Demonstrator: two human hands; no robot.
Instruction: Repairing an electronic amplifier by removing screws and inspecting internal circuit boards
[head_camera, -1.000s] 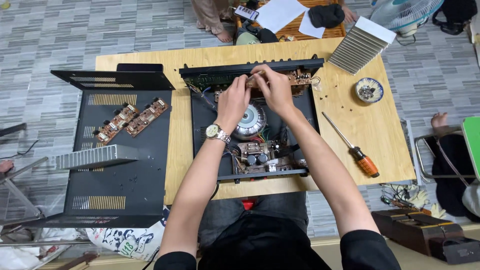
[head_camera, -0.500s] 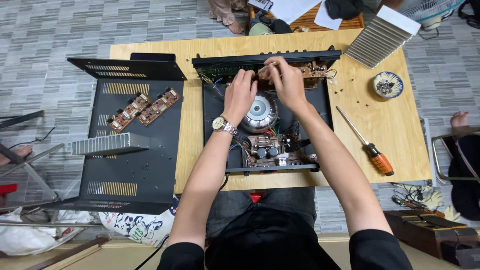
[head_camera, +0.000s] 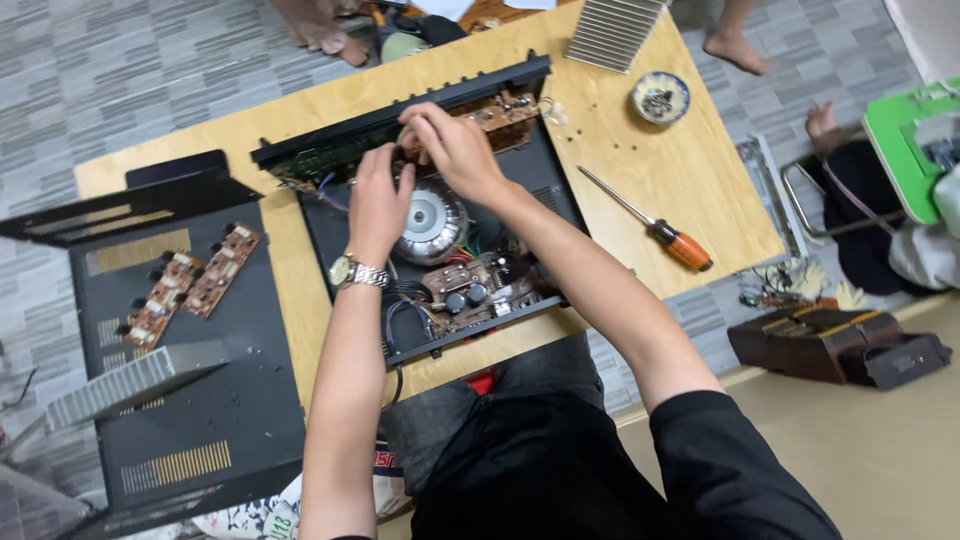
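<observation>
A wooden table (head_camera: 620, 170) stands on a grey tiled floor (head_camera: 130, 70). On the table's right part lies a screwdriver (head_camera: 650, 232) with an orange handle, tip pointing up-left. Near the far edge sits a small blue-rimmed dish (head_camera: 661, 97) holding what may be screws, and beside it a ribbed grey heatsink (head_camera: 613, 31). To the left lies a black cover (head_camera: 190, 400) with two brown circuit boards (head_camera: 190, 282) on it and another ribbed heatsink (head_camera: 130, 383). Right of the table, on the floor, rests a dark brown box (head_camera: 835, 345). Bare feet (head_camera: 733, 45) of other people show near the table's far side.
</observation>
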